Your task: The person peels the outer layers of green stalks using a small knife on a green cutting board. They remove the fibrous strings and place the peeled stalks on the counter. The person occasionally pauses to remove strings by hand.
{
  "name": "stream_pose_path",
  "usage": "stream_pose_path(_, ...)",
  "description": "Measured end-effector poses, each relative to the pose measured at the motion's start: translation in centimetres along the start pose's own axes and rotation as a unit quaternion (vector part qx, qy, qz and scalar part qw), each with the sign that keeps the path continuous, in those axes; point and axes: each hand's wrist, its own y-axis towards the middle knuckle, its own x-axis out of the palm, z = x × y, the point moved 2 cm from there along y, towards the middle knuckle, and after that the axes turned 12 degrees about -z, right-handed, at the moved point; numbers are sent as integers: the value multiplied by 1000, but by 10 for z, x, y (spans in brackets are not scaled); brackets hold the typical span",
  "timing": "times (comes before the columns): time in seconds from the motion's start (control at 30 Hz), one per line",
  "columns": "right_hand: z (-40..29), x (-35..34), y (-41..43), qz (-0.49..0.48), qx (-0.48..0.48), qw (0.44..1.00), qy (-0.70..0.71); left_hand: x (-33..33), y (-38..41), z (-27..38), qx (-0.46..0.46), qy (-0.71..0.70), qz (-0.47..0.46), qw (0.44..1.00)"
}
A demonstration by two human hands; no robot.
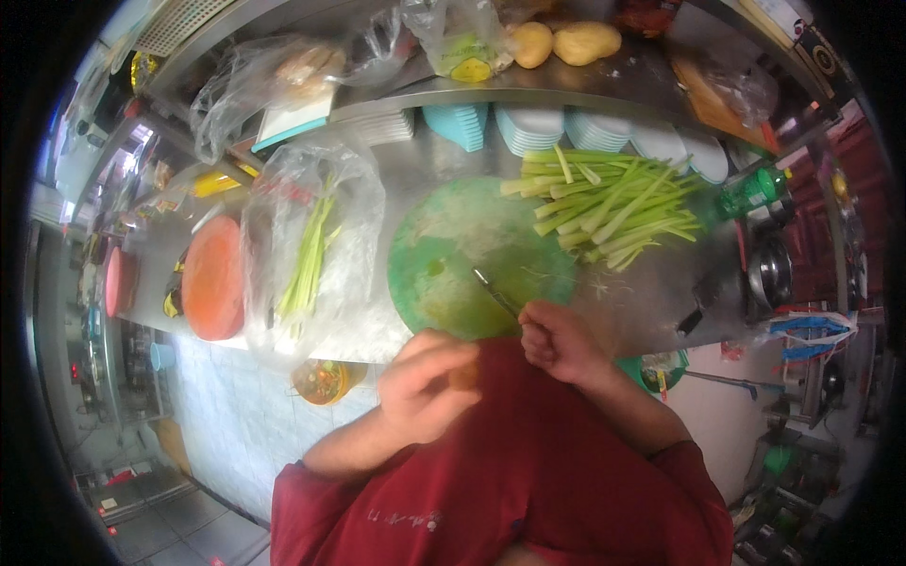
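My right hand [563,343] is closed around a slim metal tool [495,291], possibly a peeler or small knife. Its far end points up and left over a round green cutting board [453,247] with worn, pale patches. My left hand [425,389] is held in front of the red garment, thumb and fingers apart and curved. A brownish patch shows between them, likely shaded fingertips. Cut green stalks [616,205], which look like celery, lie piled at the board's upper right. More stalks [308,262] rest on a clear plastic bag [361,283] left of the board.
A steel counter [460,159] holds stacked dishes [527,127] under a shelf [559,97] bearing potatoes [584,44] and bags. An orange-red round board [214,279] stands left, a green bottle [754,192] right. A black-handled tool [690,322] lies near the front edge. Bins [329,382] sit below.
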Motion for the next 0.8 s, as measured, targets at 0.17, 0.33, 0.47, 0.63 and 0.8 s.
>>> stream_pose_path(0.17,-3,-27,-12,20,-35,999,-19,11,28,41,-3,-95,-175,980)
stream_pose_path(0.33,21,-120,-64,263,-79,959,-62,53,79,84,81,-413,-279,863)
stream_pose_path(0.47,84,-208,-116,428,-95,897,60,87,90,86,-11,-574,-404,712)
stream_pose_path(0.63,227,-357,-187,358,-355,785,361,118,94,88,-26,-515,-392,762)
stream_pose_path(0.8,156,-336,-276,655,46,643,-393,126,111,75,-60,-390,-563,726)
